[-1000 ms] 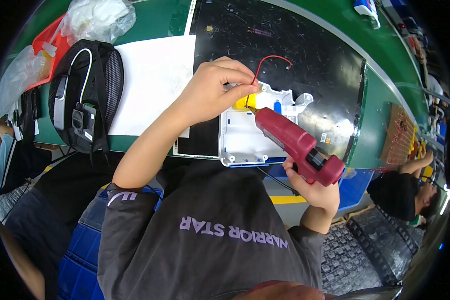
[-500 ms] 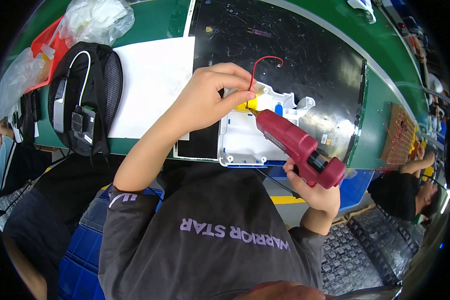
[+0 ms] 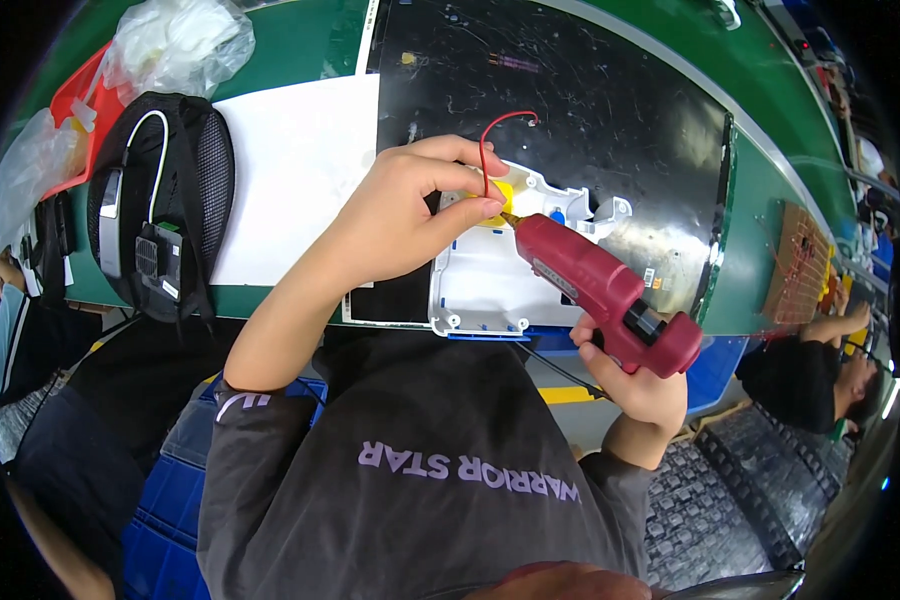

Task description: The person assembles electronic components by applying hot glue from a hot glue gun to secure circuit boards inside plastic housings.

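Observation:
With thumb and fingers pinched, my left hand (image 3: 420, 205) holds a thin red wire (image 3: 484, 142) above a white plastic housing (image 3: 490, 285). The wire's free end curls away to the far right. A yellow part (image 3: 502, 191) sits in the housing's far side, partly covered by my left fingers. My right hand (image 3: 635, 385) is wrapped round the handle of a dark red hot glue gun (image 3: 585, 262). Its nozzle points left and ends right beside the yellow part and my left thumb. Whether the tip touches anything cannot be made out. A small blue piece (image 3: 557, 216) shows in the housing.
Left of the black mat (image 3: 570, 90) lies a white sheet (image 3: 295, 180). Beyond it are a black mesh bag (image 3: 160, 200) with devices, a red bin (image 3: 78, 90) and clear plastic bags (image 3: 180, 45). A brown board (image 3: 798, 262) lies at the right; other people sit at both sides.
The glue gun's body has shifted slightly right, and its nozzle sits a little right of the wire. My left hand and the wire have moved slightly left.

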`<action>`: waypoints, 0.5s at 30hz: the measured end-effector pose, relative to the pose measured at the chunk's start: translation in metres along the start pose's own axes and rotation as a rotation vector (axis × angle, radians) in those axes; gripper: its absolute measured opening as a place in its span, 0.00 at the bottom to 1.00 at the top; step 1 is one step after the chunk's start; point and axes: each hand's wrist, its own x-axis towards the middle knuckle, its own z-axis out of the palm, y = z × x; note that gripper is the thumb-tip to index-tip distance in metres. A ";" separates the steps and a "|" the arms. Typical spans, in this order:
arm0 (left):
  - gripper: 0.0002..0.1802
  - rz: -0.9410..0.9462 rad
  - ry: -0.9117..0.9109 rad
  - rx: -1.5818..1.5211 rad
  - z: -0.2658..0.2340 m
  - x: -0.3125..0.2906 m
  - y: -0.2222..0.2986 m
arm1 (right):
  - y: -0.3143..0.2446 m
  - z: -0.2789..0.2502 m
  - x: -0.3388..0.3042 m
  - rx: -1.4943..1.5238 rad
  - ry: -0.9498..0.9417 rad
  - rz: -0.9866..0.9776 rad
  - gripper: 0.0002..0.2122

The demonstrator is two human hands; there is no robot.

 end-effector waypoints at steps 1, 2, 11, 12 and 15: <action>0.06 0.006 -0.002 -0.006 0.000 0.000 -0.001 | -0.002 0.000 0.001 -0.001 0.001 0.002 0.09; 0.06 0.006 -0.002 -0.008 0.000 0.000 0.000 | -0.003 -0.001 0.001 -0.012 -0.001 0.011 0.09; 0.04 -0.044 -0.078 -0.012 -0.003 0.000 0.005 | 0.001 -0.004 0.005 -0.022 -0.029 0.002 0.10; 0.04 -0.046 -0.076 -0.017 -0.003 0.000 0.005 | 0.001 -0.004 0.005 -0.024 -0.031 0.009 0.10; 0.04 -0.049 -0.077 -0.020 -0.003 -0.001 0.004 | 0.001 -0.003 0.006 -0.023 -0.018 0.023 0.10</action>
